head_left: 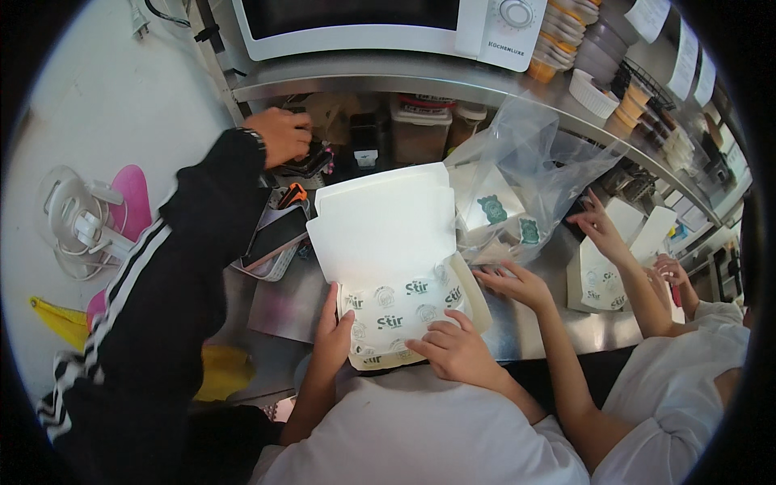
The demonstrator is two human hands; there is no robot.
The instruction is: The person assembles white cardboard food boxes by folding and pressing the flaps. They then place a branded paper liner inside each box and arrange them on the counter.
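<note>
So the biggest thing here is the shiny stainless-steel counter (513, 343), and it looks slick and crowded. The open white cardboard box (475, 303) sits right up at its front edge, and the near side may poke past that edge; the person's white shirt (436, 428) hides it, so I can't say. If it does, leaning on that near wall could tip the whole thing lapward.

The crumpled clear plastic bag (521, 137), with a white carton (489, 202) inside, is farther back toward the counter's rear, crowding the box's right side. A tug on it could snag the box's wide white lid (384, 230), which is folded back and could flop over the hands if knocked.

Inside the box lies a white paper liner with green print (396, 299). It looks thin, so a dragging finger would probably bunch or tear it.

Left hand (330, 338) grips the left wall, thumb over the rim: squeeze too hard and the cardboard likely buckles. Right hand (454, 347) is loosely spread over the liner by the near right corner, grasping nothing. A co-worker's bare hand (525, 287) hovers just beside the right wall, so an elbow-room bump is my main worry.
</note>
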